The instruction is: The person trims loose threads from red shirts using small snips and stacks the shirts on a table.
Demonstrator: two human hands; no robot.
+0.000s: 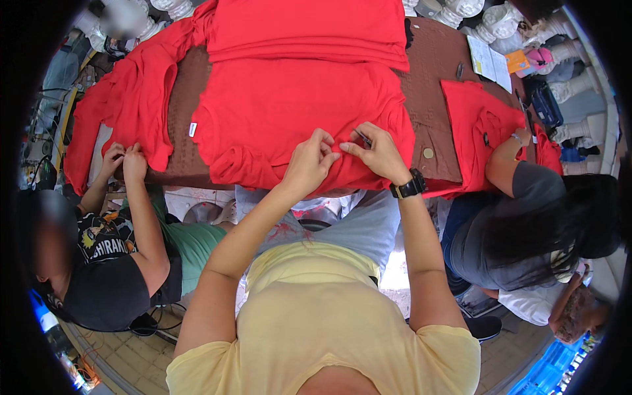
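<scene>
A red shirt (pixel 296 99) lies spread on the brown-covered table in front of me, with a small white label (pixel 192 130) at its left side. Its near edge bunches up towards my lap. My left hand (pixel 309 161) is closed, pinching the cloth near that edge between thumb and fingers. Just to the right, my right hand (pixel 377 153) curls round a small dark tool (pixel 361 136) that looks like thread snips, mostly covered by the fingers. Its thumb and fingertips press at the same cloth, close to my left thumb.
More red shirts (pixel 306 29) are stacked behind. Co-workers on both sides handle red garments (pixel 141 99) (pixel 477 125). On the brown cloth (pixel 431 72) lie a small dark clipper (pixel 459 70), a round pale disc (pixel 428 153) and an open notebook (pixel 489 62). White ornate balusters (pixel 497 23) stand beyond.
</scene>
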